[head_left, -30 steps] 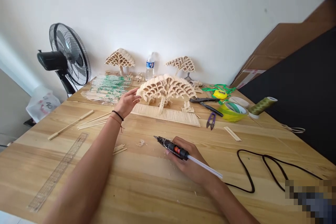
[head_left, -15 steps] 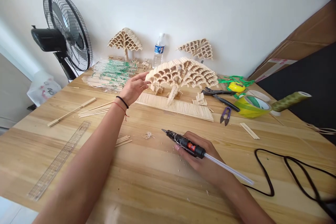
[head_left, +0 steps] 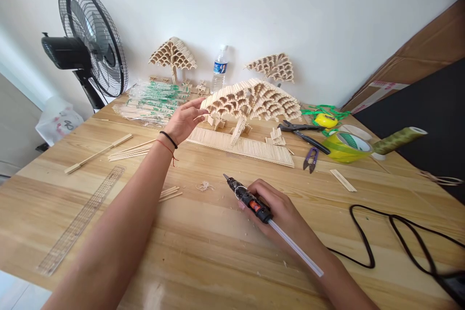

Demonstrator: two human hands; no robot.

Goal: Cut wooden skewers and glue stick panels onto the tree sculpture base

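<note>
Behind the work, at the back of your surface (head_left: 203,252), the clear plastic packets (head_left: 156,101) with green print hold bundles of thin sticks, and the labelled bottle (head_left: 219,69) stands capped near the wall, though you cannot tell how full it is. A white plastic bag (head_left: 60,123) hangs beyond the left edge, its contents hidden. Your left hand (head_left: 184,120) pinches the left rim of the stick-built tree model (head_left: 254,99) between thumb and fingers; the tree leans at mid-surface, its trunk meeting the slatted strip (head_left: 254,149), but whether the two are joined you cannot tell. Your right hand (head_left: 278,206) is wrapped around the glue gun (head_left: 250,202) — nozzle toward the tree and well apart from it, a clear glue stick (head_left: 296,247) poking out behind. The canopy hides the foot of the bottle, and your left forearm covers the ends of some loose sticks (head_left: 170,194). Right of the strip lie the pliers (head_left: 305,135), purple snips (head_left: 311,160) and yellow tape roll (head_left: 343,149) — a black cord (head_left: 368,252) loops nearer you.
</note>
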